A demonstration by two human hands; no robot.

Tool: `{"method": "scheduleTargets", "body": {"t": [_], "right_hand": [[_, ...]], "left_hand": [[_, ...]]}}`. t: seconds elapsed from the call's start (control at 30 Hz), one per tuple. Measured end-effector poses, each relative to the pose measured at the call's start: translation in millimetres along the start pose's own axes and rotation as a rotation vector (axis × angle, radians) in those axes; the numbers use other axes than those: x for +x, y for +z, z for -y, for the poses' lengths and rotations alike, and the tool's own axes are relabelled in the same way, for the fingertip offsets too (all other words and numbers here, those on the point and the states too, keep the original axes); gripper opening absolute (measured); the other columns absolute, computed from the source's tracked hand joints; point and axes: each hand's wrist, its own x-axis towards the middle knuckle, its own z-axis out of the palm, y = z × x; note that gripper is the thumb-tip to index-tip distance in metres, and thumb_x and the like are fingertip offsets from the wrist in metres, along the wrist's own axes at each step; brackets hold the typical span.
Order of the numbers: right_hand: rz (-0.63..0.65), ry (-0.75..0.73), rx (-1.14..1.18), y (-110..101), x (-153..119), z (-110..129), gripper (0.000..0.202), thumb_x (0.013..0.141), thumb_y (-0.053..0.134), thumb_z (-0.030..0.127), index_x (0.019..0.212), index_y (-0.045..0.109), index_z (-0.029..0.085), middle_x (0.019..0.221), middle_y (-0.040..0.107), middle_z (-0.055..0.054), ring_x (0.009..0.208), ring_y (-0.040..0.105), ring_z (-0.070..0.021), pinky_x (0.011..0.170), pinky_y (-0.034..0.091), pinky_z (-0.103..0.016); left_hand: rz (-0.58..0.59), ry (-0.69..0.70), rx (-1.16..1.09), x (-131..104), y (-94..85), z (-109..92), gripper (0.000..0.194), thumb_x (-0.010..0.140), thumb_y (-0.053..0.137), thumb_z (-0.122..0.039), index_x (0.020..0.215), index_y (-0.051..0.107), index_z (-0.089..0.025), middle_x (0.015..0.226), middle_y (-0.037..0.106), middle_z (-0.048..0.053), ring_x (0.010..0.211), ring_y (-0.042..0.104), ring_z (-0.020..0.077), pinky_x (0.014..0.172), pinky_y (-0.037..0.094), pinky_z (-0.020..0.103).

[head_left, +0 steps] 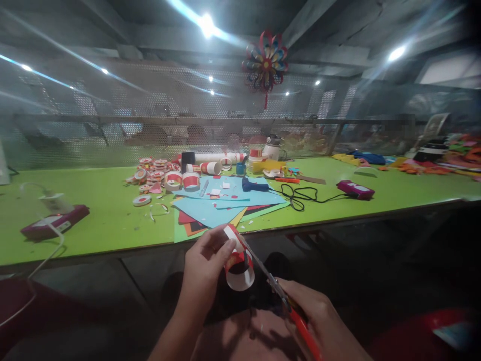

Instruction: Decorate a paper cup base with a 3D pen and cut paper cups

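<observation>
Between the thumb and fingers of my left hand [208, 263] is a red and white paper cup [240, 278], partly cut, with a strip standing up from it. My right hand [310, 306] grips a pair of scissors [296, 316] with red-orange handles. The scissor blades point up and left and lie against the right side of the cup strip. Both hands are in front of the table edge, above my lap. Light blue paper sheets [195, 209] lie on the table just beyond the cup.
The green table [112, 220] carries a heap of cut cup pieces [152, 173], several paper cups [191, 180], a dark blue glue gun [255, 185] with a black cord, and purple power strips [355, 189] at both sides. A perforated screen stands behind; a paper flower [266, 64] hangs above.
</observation>
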Motion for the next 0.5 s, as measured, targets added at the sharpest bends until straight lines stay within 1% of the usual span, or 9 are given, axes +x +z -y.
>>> {"method": "scheduleTargets", "body": {"t": [0.17, 0.3, 0.5], "right_hand": [[0.011, 0.036, -0.033, -2.3, -1.1, 5.5, 0.033, 0.084, 0.056, 0.013, 0.114, 0.066, 0.022, 0.104, 0.072, -0.006, 0.091, 0.068, -0.0199, 0.08, 0.051, -0.027], [-0.033, 0.01, -0.059, -1.1, -1.4, 7.1, 0.03, 0.085, 0.054, 0.017, 0.112, 0.067, 0.021, 0.099, 0.073, -0.006, 0.086, 0.069, -0.0207, 0.077, 0.053, -0.027], [-0.033, -0.048, -0.076, -0.2, 1.0, 5.3, 0.029, 0.088, 0.05, 0.022, 0.111, 0.066, 0.019, 0.092, 0.072, -0.007, 0.081, 0.068, -0.0209, 0.077, 0.053, -0.029]], "left_hand": [[-0.014, 0.057, 0.065, 0.8, 0.5, 0.8, 0.045, 0.065, 0.082, -0.032, 0.105, 0.07, -0.014, 0.103, 0.075, 0.011, 0.098, 0.068, 0.0253, 0.087, 0.052, 0.033], [-0.002, 0.063, 0.078, 0.2, -0.8, 3.2, 0.041, 0.068, 0.081, -0.032, 0.104, 0.07, -0.015, 0.101, 0.075, 0.01, 0.096, 0.069, 0.0243, 0.085, 0.053, 0.032], [0.013, 0.06, 0.08, -1.6, -0.8, 3.5, 0.036, 0.07, 0.08, -0.03, 0.101, 0.07, -0.016, 0.098, 0.075, 0.007, 0.092, 0.069, 0.0218, 0.082, 0.054, 0.029]]}}
